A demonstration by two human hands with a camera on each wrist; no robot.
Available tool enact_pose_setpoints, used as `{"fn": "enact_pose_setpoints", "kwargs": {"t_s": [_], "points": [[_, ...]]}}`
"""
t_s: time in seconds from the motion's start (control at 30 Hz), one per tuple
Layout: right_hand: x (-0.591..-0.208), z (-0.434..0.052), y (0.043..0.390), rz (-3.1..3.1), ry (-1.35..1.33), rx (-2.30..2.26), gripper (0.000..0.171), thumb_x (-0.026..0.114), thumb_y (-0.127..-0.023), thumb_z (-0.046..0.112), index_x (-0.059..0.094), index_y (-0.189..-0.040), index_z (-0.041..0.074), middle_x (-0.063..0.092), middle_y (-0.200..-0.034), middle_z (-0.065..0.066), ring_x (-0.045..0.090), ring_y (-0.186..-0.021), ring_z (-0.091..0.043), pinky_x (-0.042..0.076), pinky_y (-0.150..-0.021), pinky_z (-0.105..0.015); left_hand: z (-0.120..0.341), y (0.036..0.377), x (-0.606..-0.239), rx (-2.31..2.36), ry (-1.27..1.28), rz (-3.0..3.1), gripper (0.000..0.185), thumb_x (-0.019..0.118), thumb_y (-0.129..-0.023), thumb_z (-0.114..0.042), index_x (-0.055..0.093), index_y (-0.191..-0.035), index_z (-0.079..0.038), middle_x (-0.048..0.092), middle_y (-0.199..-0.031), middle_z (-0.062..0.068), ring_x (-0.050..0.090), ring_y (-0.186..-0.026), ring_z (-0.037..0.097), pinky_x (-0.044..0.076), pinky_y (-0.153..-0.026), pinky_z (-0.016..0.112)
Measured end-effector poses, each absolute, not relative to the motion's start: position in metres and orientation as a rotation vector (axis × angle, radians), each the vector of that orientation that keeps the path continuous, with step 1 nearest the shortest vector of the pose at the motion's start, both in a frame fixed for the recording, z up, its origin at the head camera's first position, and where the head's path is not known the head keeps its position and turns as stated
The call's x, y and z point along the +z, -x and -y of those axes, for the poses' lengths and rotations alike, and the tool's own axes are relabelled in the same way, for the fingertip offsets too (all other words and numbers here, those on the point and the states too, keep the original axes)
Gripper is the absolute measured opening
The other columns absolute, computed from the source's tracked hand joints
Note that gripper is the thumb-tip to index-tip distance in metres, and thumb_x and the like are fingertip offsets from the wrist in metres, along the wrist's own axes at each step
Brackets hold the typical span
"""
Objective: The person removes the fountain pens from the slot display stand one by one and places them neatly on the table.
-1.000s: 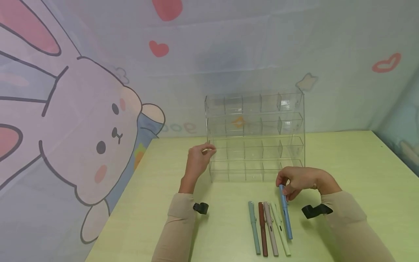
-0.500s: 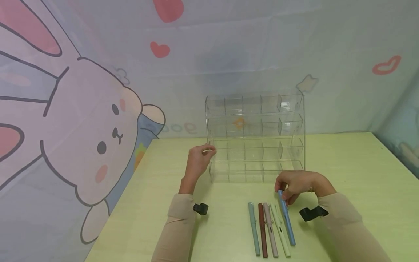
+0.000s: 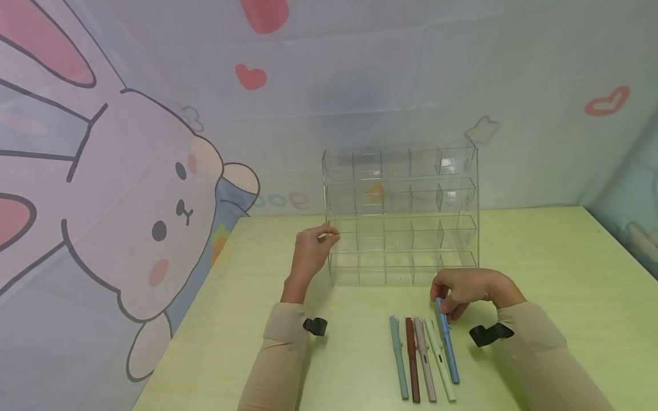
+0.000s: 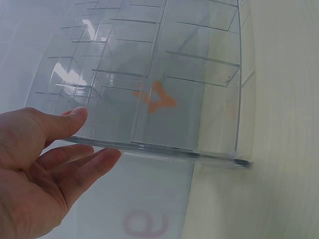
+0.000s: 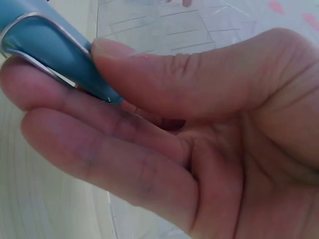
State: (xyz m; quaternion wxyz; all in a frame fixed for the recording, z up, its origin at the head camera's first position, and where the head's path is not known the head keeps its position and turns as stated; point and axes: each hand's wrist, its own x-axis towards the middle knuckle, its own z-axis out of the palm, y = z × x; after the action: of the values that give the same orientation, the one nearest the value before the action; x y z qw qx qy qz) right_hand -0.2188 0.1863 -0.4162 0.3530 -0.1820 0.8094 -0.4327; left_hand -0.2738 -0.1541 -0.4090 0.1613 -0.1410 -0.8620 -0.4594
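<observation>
My right hand (image 3: 465, 288) pinches the cap end of the blue pen (image 3: 446, 339) between thumb and fingers; the right wrist view shows the thumb pressed on the pen's clipped end (image 5: 55, 55) with the fingers (image 5: 99, 149) curled beneath it. The pen slants across the bench (image 3: 540, 257), its far end in my grip and its near end down by the other pens, on the right of the row. I cannot tell whether that near end rests on the bench or is just lifted off it.

My left hand (image 3: 310, 251) is up at the left edge of the clear acrylic organizer (image 3: 401, 211). In the left wrist view its thumb (image 4: 65, 119) and fingers lie fairly straight along the organizer's side wall (image 4: 159, 149), touching the edge rather than wrapped round it. The two hands are well apart, one at each lower corner of the organizer.

The organizer stands upright at the far middle of the bench, four tiers of small compartments.

Just left of the blue pen lie four more pens, side by side and touching or nearly so: pale green (image 3: 441, 362), pinkish beige (image 3: 425, 361), dark red (image 3: 413, 361) and grey-green (image 3: 398, 357). All run near to far.

A printed backdrop with a rabbit (image 3: 128, 200) and red hearts hangs behind the bench.
</observation>
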Motion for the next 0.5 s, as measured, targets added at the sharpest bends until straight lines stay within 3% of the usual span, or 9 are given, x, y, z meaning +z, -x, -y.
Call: {"fn": "enact_pose_setpoints", "kwargs": {"t_s": [0.13,0.4,0.5], "points": [[-0.4168,-0.1874,0.2199,-2.089,0.473,-1.129,0.02,0.065,-0.09,-0.01,0.056,-0.108,-0.01,0.06,-0.098,-0.019,0.072,-0.08,-0.033,0.06,-0.074,-0.041,0.1542,0.2738,-0.409,-1.312,0.414,2.46,0.008,0.072,-0.094,-0.011,0.078,-0.098,-0.007,0.065,-0.126,0.023,0.07,-0.103,0.033,0.044,-0.053,0.024],[-0.4173,-0.1886,0.2216,-2.098,0.475,-1.135,0.02,0.066,-0.09,-0.009,0.056,-0.107,-0.01,0.06,-0.097,-0.018,0.072,-0.081,-0.033,0.061,-0.074,-0.041,0.1542,0.274,-0.4092,-1.284,0.421,2.459,0.008,0.072,-0.093,-0.011,0.078,-0.098,-0.008,0.067,-0.123,0.02,0.071,-0.101,0.031,0.059,-0.074,0.037],[-0.4174,-0.189,0.2212,-2.091,0.48,-1.137,0.02,0.066,-0.09,-0.009,0.056,-0.107,-0.01,0.06,-0.097,-0.018,0.072,-0.081,-0.034,0.06,-0.074,-0.041,0.1543,0.2741,-0.4097,-1.287,0.42,2.459,0.007,0.073,-0.093,-0.01,0.078,-0.098,-0.008,0.067,-0.123,0.02,0.071,-0.101,0.031,0.059,-0.075,0.039]]}}
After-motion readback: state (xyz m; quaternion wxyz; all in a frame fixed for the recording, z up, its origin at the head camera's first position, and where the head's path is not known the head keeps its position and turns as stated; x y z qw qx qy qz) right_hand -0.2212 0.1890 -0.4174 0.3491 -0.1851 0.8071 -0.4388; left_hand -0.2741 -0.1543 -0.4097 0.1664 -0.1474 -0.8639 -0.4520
